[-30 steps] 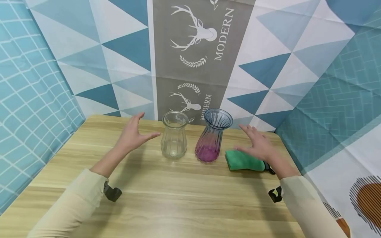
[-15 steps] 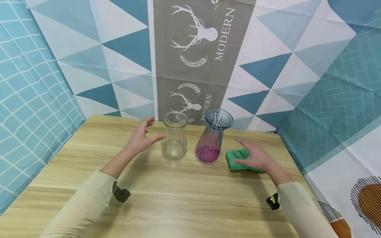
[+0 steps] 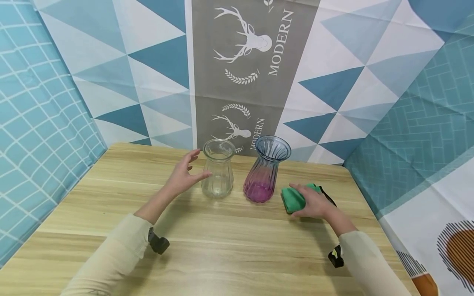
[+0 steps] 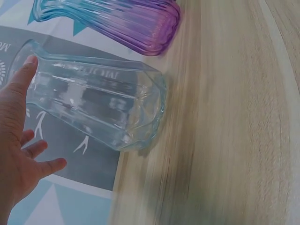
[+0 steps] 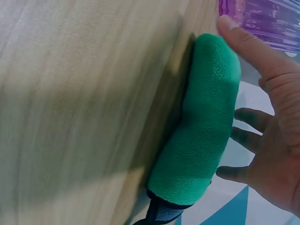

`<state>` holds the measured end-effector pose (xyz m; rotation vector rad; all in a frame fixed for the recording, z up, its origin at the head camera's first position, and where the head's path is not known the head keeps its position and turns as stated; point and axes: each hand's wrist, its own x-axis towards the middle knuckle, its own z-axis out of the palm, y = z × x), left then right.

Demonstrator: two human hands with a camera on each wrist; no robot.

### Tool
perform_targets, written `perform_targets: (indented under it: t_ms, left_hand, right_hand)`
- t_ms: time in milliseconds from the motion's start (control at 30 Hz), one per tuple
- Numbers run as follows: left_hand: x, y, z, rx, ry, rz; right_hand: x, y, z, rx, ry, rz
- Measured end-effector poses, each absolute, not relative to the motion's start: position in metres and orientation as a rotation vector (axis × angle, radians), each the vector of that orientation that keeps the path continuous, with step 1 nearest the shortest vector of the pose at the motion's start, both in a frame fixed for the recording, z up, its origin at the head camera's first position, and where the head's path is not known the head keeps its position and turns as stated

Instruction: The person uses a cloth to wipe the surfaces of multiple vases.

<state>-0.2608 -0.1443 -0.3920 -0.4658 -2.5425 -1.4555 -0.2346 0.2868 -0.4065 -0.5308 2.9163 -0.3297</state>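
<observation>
A clear glass vase (image 3: 219, 187) with a flared rim stands upright at the back middle of the table. My left hand (image 3: 180, 177) is at its left side, fingers and thumb spread apart; in the left wrist view the thumb overlaps the vase's neck. On the right, my right hand (image 3: 314, 203) is over a folded green cloth (image 3: 291, 200) with a dark strap at one end. The right wrist view shows the thumb and fingers spread around the cloth (image 5: 201, 117), not curled onto it. Between the hands stands a ribbed glass vase (image 3: 261, 176), blue above and purple below.
The wooden table (image 3: 207, 255) extends in front of both vases. Close behind them rises a patterned fabric backdrop (image 3: 237, 90) with deer heads and triangles. A blue tiled-pattern sheet (image 3: 40, 102) borders the left, a teal and white sheet (image 3: 426, 123) the right.
My left hand has moved right, up to the clear vase. The right hand has come left and down over the green cloth, covering part of it. Both vases have stayed in place.
</observation>
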Motion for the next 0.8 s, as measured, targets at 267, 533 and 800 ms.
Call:
perform_targets:
  t_ms: [267,533,800]
  left_hand:
    - [-0.262,-0.139,-0.395,-0.483,-2.527,-1.471]
    - [-0.264,-0.135,-0.4,-0.49,-2.519,-1.49]
    - [-0.264,-0.13,-0.4,-0.478,-2.531,-1.508]
  right_hand:
    - [-0.236,0.288,-0.41,-0.491,2.901,-0.305]
    - [-0.237,0.29,-0.417,-0.452,2.885,-0.28]
    - [-0.239,0.291,-0.42,-0.445,2.884,-0.269]
